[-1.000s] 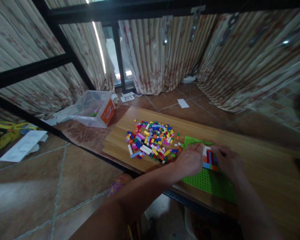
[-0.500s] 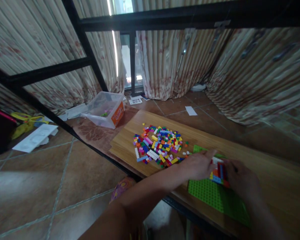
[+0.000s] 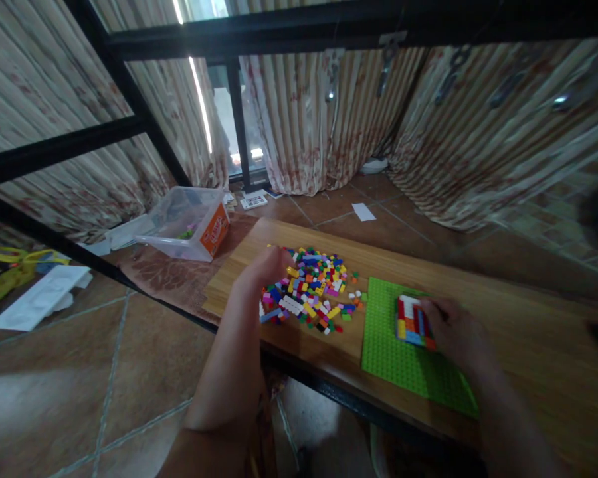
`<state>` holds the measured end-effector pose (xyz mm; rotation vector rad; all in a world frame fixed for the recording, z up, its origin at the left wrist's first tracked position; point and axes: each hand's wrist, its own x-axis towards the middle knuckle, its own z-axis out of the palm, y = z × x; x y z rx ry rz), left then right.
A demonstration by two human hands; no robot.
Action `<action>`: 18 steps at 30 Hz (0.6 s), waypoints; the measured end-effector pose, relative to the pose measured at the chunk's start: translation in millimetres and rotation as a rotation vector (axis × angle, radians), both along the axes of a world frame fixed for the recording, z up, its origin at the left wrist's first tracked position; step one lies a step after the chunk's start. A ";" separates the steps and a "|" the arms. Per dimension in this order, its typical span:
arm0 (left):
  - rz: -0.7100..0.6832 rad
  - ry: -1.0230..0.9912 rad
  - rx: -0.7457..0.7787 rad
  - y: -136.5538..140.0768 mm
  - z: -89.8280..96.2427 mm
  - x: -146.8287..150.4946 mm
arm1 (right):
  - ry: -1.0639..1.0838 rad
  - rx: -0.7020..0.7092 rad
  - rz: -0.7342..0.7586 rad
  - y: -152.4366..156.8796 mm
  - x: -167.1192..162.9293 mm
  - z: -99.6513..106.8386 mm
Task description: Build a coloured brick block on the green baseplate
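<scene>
A heap of colourful toy bricks [image 3: 311,282] lies on the wooden board. My left hand [image 3: 268,265] is over the heap's left side; its fingers are blurred and partly hidden, so I cannot tell whether it holds a brick. On the green baseplate [image 3: 403,372] sits a small block built of bricks [image 3: 409,320], in white, red, yellow, blue and orange. My right hand [image 3: 456,335] grips the right side of this brick build, its fingers bent around that edge. The build's right end is hidden under the hand.
The wooden board [image 3: 538,345] stretches away to the right. A clear plastic bin [image 3: 179,222] with an orange label stands beyond its left end, a few pieces inside. White packaging [image 3: 40,299] and a paper [image 3: 363,212] lie on the tiled floor. A black metal frame [image 3: 279,36] crosses above.
My left hand has moved left from the brick build to the heap. My right hand stays at the build. The camera view has shifted somewhat to the right.
</scene>
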<state>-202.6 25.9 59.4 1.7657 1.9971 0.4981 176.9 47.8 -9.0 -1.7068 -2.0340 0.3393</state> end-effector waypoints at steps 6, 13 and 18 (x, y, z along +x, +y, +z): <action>-0.103 0.140 -0.017 7.1 -9.6 7.9 | 0.029 -0.019 -0.006 -1.7 -5.3 4.7; -0.084 -0.031 0.131 8.4 2.4 3.9 | 0.287 0.213 -0.176 -3.5 -5.8 23.1; -0.324 -0.319 0.288 12.1 -2.8 75.3 | 0.582 0.189 -0.165 -14.4 -15.1 36.9</action>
